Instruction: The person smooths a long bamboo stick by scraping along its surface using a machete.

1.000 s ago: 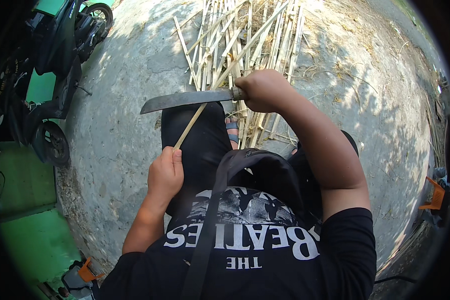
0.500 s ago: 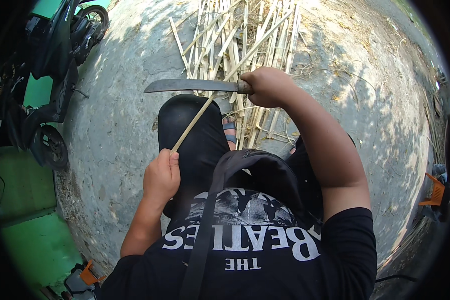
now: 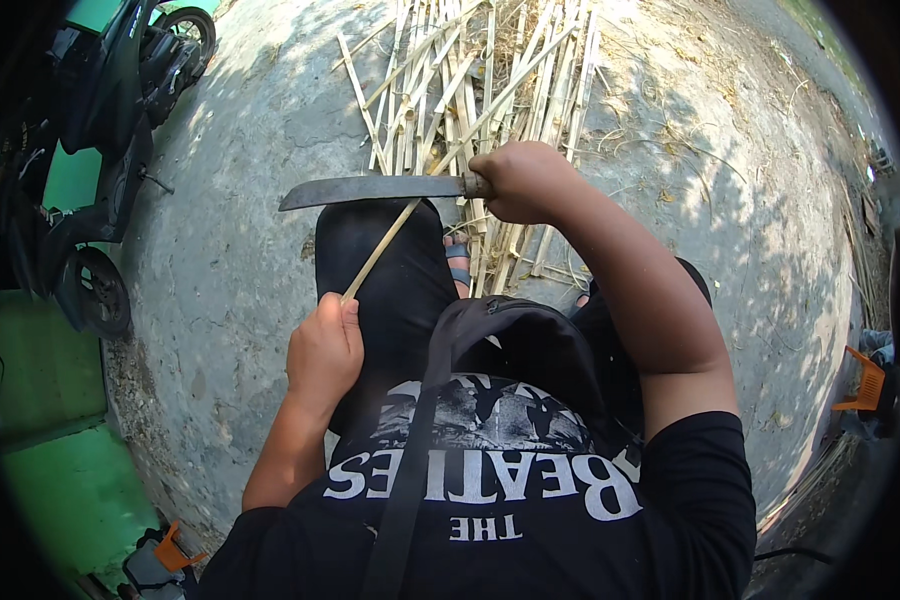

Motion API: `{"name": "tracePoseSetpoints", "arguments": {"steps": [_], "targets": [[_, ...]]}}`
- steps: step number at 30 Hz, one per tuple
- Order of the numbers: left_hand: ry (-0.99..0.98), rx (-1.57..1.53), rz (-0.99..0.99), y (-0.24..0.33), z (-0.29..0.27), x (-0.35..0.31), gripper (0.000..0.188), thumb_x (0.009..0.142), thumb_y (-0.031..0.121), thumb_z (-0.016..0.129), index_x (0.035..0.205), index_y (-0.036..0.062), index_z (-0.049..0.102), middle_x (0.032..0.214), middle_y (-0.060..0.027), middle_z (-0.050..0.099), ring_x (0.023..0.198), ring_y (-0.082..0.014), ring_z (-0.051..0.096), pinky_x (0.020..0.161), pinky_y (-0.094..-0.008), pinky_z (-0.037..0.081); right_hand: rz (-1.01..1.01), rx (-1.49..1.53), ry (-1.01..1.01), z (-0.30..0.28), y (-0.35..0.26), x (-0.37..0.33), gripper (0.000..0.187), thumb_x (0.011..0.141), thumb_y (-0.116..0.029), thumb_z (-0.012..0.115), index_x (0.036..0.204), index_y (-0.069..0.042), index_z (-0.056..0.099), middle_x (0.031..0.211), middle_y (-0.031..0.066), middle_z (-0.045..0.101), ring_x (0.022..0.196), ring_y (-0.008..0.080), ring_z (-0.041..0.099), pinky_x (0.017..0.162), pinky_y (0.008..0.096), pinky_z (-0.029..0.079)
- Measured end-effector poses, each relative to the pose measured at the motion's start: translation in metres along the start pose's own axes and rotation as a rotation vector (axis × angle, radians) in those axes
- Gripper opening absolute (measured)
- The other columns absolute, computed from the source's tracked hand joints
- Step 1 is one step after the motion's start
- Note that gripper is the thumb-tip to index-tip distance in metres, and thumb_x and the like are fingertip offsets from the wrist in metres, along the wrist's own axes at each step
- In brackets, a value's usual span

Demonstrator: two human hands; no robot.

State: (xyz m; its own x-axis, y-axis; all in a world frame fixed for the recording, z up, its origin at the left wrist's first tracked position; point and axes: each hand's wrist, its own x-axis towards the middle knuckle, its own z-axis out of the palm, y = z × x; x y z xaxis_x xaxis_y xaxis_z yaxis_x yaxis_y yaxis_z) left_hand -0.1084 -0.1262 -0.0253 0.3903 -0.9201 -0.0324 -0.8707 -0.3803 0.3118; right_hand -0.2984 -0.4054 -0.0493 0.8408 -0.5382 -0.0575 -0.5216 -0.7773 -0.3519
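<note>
My right hand (image 3: 527,182) is closed round the handle of a machete (image 3: 370,190), whose long dark blade points left above my knee. The blade lies across a thin bamboo strip (image 3: 382,247). Near my lap, my left hand (image 3: 326,345) grips the strip's near end. From there the strip slants up and right over my dark trouser leg, passes under the blade and runs on above the pile. Beyond my feet, a loose pile of split bamboo strips (image 3: 460,90) is spread on the ground.
Parked motorbikes (image 3: 110,150) stand at the left, beside a green surface (image 3: 65,500). Concrete ground (image 3: 240,250) surrounds me, with curled shavings (image 3: 685,145) right of the pile. An orange plastic object (image 3: 860,382) is at the far right. A dark bag (image 3: 525,335) rests across my lap.
The machete has shifted slightly left and nearer along the strip, with my right hand moving the same way. My left hand has stayed almost in place.
</note>
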Motion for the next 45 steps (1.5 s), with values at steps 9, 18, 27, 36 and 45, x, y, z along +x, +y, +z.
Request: {"name": "tracePoseSetpoints", "arguments": {"steps": [9, 18, 27, 36, 45], "targets": [[0.065, 0.014, 0.032, -0.004, 0.010, -0.002, 0.031, 0.107, 0.028, 0.048, 0.091, 0.0027, 0.056, 0.073, -0.0229, 0.064, 0.068, -0.0475, 0.063, 0.060, -0.0554, 0.048, 0.058, 0.165, 0.048, 0.010, 0.029, 0.009, 0.013, 0.074, -0.014, 0.067, 0.085, -0.008, 0.064, 0.076, 0.0179, 0.067, 0.079, 0.0409, 0.067, 0.072, 0.0513, 0.053], [0.027, 0.013, -0.013, 0.002, 0.007, -0.002, 0.031, 0.107, 0.028, 0.048, 0.090, 0.0024, 0.054, 0.074, -0.0238, 0.063, 0.069, -0.0488, 0.063, 0.060, -0.0562, 0.048, -0.031, -0.023, -0.031, -0.004, -0.011, 0.000, 0.019, 0.076, -0.015, 0.068, 0.094, -0.009, 0.070, 0.082, 0.0153, 0.071, 0.082, 0.0368, 0.072, 0.074, 0.0487, 0.057], [0.090, 0.059, 0.013, -0.002, 0.010, -0.004, 0.029, 0.106, 0.027, 0.049, 0.093, 0.0025, 0.056, 0.076, -0.0227, 0.065, 0.068, -0.0472, 0.064, 0.059, -0.0550, 0.049, 0.406, 0.108, 0.139, -0.018, 0.073, -0.003, 0.016, 0.085, -0.015, 0.062, 0.097, -0.008, 0.069, 0.089, 0.0166, 0.072, 0.084, 0.0368, 0.070, 0.078, 0.0485, 0.056], [0.004, 0.008, -0.015, 0.000, 0.002, 0.000, 0.030, 0.106, 0.027, 0.050, 0.092, 0.0014, 0.056, 0.075, -0.0230, 0.065, 0.068, -0.0478, 0.063, 0.059, -0.0548, 0.049, -0.041, -0.020, 0.049, 0.005, -0.018, -0.002, 0.011, 0.075, -0.016, 0.067, 0.084, -0.010, 0.064, 0.074, 0.0148, 0.067, 0.076, 0.0390, 0.068, 0.068, 0.0509, 0.054], [0.125, -0.081, 0.054, -0.008, 0.014, 0.001, 0.028, 0.106, 0.025, 0.051, 0.090, 0.0024, 0.055, 0.074, -0.0229, 0.064, 0.068, -0.0477, 0.063, 0.059, -0.0547, 0.048, 0.092, 0.031, 0.035, -0.002, 0.017, 0.006, 0.017, 0.076, -0.015, 0.067, 0.092, -0.010, 0.069, 0.082, 0.0159, 0.071, 0.085, 0.0382, 0.070, 0.076, 0.0498, 0.056]]}}
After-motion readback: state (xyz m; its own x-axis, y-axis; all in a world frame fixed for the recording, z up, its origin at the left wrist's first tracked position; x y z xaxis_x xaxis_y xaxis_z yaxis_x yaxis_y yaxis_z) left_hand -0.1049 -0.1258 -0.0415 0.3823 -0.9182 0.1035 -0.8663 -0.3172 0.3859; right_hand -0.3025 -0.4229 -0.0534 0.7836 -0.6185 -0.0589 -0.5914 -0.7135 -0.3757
